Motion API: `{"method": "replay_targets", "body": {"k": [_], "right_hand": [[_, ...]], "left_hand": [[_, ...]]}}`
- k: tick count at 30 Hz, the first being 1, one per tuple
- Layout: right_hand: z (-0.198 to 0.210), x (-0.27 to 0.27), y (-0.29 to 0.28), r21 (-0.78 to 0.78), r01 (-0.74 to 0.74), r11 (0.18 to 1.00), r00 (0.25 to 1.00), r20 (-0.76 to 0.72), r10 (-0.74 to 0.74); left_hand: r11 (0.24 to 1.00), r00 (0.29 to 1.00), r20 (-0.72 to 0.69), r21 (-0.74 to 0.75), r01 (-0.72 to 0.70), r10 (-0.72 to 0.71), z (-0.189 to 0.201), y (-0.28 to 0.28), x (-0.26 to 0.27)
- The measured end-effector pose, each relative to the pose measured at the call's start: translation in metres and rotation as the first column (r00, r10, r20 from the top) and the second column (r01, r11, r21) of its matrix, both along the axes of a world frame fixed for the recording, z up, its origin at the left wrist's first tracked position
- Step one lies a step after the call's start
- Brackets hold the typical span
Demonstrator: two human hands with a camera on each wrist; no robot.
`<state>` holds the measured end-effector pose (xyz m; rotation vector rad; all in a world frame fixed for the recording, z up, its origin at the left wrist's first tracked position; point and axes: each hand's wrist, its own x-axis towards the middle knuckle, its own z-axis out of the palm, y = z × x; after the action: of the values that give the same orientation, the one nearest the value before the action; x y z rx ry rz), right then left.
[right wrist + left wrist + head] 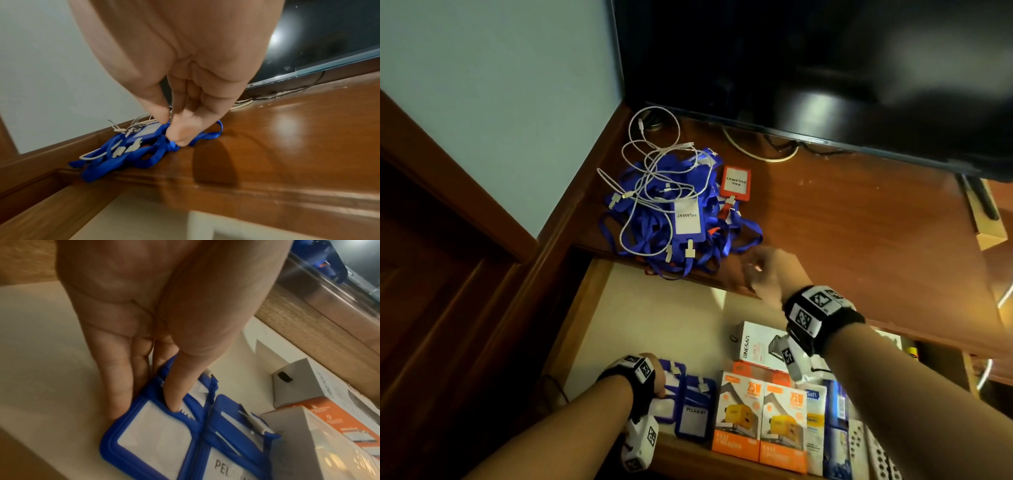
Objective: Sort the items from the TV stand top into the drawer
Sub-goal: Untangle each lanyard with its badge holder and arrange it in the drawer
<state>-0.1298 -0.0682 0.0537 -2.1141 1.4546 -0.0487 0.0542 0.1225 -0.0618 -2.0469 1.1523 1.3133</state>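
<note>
On the TV stand top point(859, 222) lies a tangled pile of blue lanyards point(671, 219) point(127, 155) with white cables point(654, 150), a blue badge holder and a red badge holder point(734, 185). My right hand point(760, 270) point(172, 129) hovers at the pile's right edge, its fingers loosely curled and nothing seen in them. Below, the drawer point(654, 318) stands pulled out. In it my left hand point(654, 377) point(148, 405) holds a blue badge holder point(156, 439) flat on the floor, thumb on top and fingers at its edge. A second blue holder point(693, 414) lies beside it.
Orange charger boxes point(760, 414), a white box point(756, 342) and other packets fill the drawer's near right. The TV point(791, 68) overhangs the back of the stand, with cords beneath it. A wall and wooden trim close off the left.
</note>
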Motion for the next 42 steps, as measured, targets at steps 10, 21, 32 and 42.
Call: {"method": "replay_targets", "body": {"k": [10,21,32,42], "right_hand": [[-0.013,0.037,-0.053,-0.149,-0.071,0.986,0.997,0.007,0.072],[-0.022,0.114,-0.048,0.018,-0.011,1.0,0.991,-0.13,0.013],[0.004,0.108,-0.057,0.177,0.272,0.946,0.958,0.045,-0.284],[0.113,0.059,-0.061,-0.172,0.351,0.92,0.925,0.219,-0.312]], "left_hand": [[0.999,1.0,0.005,0.038,0.002,-0.002,-0.01,0.006,-0.013],[0.995,0.986,0.131,-0.017,-0.102,0.103,-0.009,0.008,0.014],[0.776,0.903,-0.107,-0.477,-0.414,0.416,0.069,-0.021,0.067],[0.432,0.934,-0.29,-0.829,-0.354,0.209,0.191,-0.093,0.069]]}}
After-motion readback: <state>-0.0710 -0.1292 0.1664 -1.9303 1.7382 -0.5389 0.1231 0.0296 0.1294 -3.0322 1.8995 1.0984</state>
